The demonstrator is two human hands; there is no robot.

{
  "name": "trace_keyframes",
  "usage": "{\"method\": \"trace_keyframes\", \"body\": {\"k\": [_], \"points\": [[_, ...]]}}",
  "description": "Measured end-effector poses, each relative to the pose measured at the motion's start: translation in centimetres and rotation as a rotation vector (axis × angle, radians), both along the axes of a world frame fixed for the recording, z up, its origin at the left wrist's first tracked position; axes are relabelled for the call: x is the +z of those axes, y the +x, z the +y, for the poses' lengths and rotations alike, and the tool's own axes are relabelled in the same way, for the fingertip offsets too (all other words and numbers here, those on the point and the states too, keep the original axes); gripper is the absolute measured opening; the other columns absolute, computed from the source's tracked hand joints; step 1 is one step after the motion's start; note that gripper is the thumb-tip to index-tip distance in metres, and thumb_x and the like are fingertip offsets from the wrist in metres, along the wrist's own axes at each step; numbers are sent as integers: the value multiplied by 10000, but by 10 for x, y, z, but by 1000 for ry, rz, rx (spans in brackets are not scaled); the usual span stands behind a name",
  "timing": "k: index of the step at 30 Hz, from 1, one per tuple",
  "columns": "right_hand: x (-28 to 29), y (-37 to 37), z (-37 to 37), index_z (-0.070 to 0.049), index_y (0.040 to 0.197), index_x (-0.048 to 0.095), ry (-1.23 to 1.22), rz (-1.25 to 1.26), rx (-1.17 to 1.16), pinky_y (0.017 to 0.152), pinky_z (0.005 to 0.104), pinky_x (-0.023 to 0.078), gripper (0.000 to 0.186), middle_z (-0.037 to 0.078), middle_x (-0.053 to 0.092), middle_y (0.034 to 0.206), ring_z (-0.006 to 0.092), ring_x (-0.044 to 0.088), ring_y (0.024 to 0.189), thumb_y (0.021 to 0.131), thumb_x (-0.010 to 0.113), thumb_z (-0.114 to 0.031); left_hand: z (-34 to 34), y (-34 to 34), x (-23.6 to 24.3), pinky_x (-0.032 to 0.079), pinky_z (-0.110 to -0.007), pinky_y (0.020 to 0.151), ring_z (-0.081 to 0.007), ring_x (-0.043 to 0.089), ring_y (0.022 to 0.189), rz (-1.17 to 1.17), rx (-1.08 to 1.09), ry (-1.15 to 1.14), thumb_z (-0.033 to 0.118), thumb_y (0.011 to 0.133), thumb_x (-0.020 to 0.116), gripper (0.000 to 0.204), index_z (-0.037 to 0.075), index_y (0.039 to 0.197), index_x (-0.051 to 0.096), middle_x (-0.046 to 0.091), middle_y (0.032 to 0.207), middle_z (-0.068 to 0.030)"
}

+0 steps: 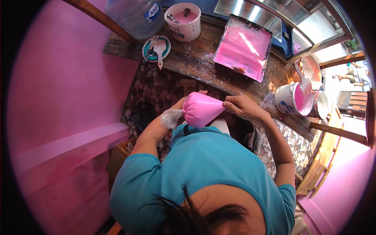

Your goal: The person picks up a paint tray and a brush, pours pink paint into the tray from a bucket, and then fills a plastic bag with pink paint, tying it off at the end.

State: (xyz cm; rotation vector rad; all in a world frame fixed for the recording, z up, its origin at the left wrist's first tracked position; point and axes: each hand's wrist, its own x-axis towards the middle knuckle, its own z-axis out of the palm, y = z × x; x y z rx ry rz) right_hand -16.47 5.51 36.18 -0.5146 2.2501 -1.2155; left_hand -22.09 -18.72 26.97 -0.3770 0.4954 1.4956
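Observation:
A plump clear plastic bag filled with pink paint lies sideways in front of my body, tapering to a point on the right. My right hand pinches that pointed tip between thumb and fingers. Behind and beneath the bag my left hand supports it; only some fingertips show past its far edge, and the palm is hidden. The bag's gathered neck is at its left end, where a loose crumpled clear end hangs over my left forearm.
On the wooden bench ahead stand a pink-coated paint tray, a white pail, and a brush on a lid. A large clear bottle stands far left. At right are a paint bucket and another brush. A pink wall rises left.

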Motion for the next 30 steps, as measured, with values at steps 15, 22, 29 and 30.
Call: {"method": "trace_keyframes", "body": {"k": [15, 22, 29, 30], "points": [[2, -83, -63, -35, 726, 572, -213, -367, 172, 489, 217, 314, 396, -65, 443, 603, 31, 389, 563, 964, 492, -341, -56, 9, -62, 494, -287, 841, -196, 637, 883, 179, 559, -10, 391, 942, 458, 450, -18, 1079, 587, 650, 946, -142], [15, -109, -115, -54, 668, 528, -317, -469, 4, 423, 205, 249, 367, -75, 414, 553, 7, 334, 483, 953, 512, -286, -61, -93, -56, 397, -378, 1010, -228, 552, 1114, 384, 352, 286, 434, 914, 505, 573, 81, 1354, 405, 533, 1249, -156], [6, -146, -137, -16, 627, 527, -79, -346, -314, 449, 226, 309, 325, -57, 425, 531, 19, 375, 504, 906, 504, -180, -112, -174, -16, 196, -459, 1109, -303, 238, 1367, 1537, 107, -140, 428, 828, 600, 692, 139, 1407, 353, 327, 1446, -122], [-1, -155, -139, -19, 651, 545, -31, -306, -306, 450, 220, 334, 322, -47, 462, 540, 23, 405, 498, 913, 506, -204, -113, -172, -5, 186, -481, 1108, -312, 225, 1372, 1816, 27, -240, 404, 805, 632, 704, 161, 1406, 358, 325, 1447, -119]]}}
